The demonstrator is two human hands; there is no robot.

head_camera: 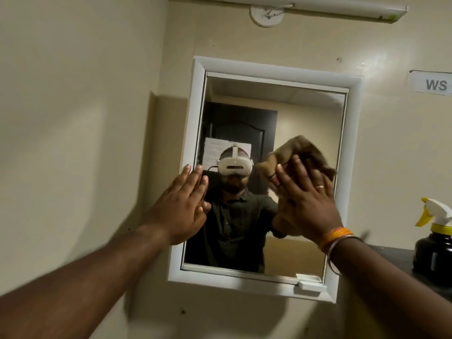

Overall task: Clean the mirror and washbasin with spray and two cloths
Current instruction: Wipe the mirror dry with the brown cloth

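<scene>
A white-framed mirror (276, 113) hangs on the beige wall straight ahead. My left hand (182, 209) lies flat, fingers together, on the mirror's left frame edge and holds nothing. My right hand (305, 204) presses a brown cloth (298, 149) against the glass at the right middle; the cloth bunches above my fingers. A spray bottle (435, 241) with a black body and a white and yellow trigger head stands on a dark ledge at the right. The washbasin and a second cloth are out of view.
A dark ledge (396, 255) runs along the right wall below a paper label (433, 83) reading WS. A tube light fixture (318, 7) is mounted above the mirror. A small white catch (309, 282) sits on the mirror's lower frame.
</scene>
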